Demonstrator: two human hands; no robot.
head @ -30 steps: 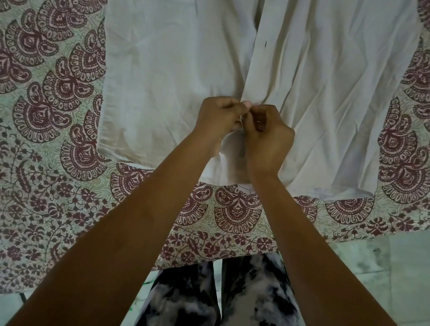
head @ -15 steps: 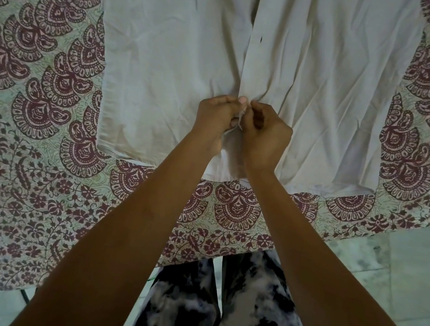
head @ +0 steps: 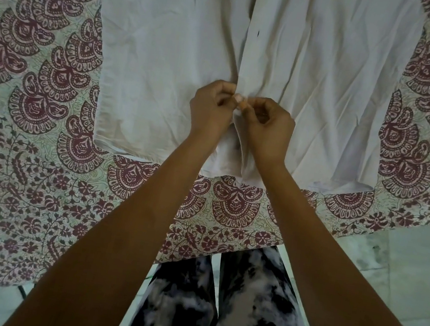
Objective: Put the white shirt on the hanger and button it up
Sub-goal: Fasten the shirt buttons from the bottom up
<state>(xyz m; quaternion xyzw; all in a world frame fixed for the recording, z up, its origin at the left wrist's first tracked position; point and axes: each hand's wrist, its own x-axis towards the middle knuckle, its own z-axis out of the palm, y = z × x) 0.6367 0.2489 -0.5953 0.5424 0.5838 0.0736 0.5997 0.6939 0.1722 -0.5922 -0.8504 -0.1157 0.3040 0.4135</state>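
Note:
The white shirt (head: 171, 41) lies flat on a patterned cloth, its hem toward me and its upper part cut off by the frame's top edge. The front placket runs down the middle, closed above my hands with one dark buttonhole (head: 258, 34) showing. My left hand (head: 211, 111) and my right hand (head: 269, 128) meet at the placket near the hem, fingertips pinching the two fabric edges together. Below my hands the placket gapes open. No hanger is visible.
A cream cloth with maroon paisley and floral print (head: 28, 131) covers the surface and hangs over its near edge. Pale tiled floor (head: 418, 268) lies to the right. My legs in black-and-white patterned trousers (head: 226, 307) stand close to the edge.
My hands stay at the same spot on the placket. The fingers have shifted a little, the fingertips now pinched closer together on the fabric.

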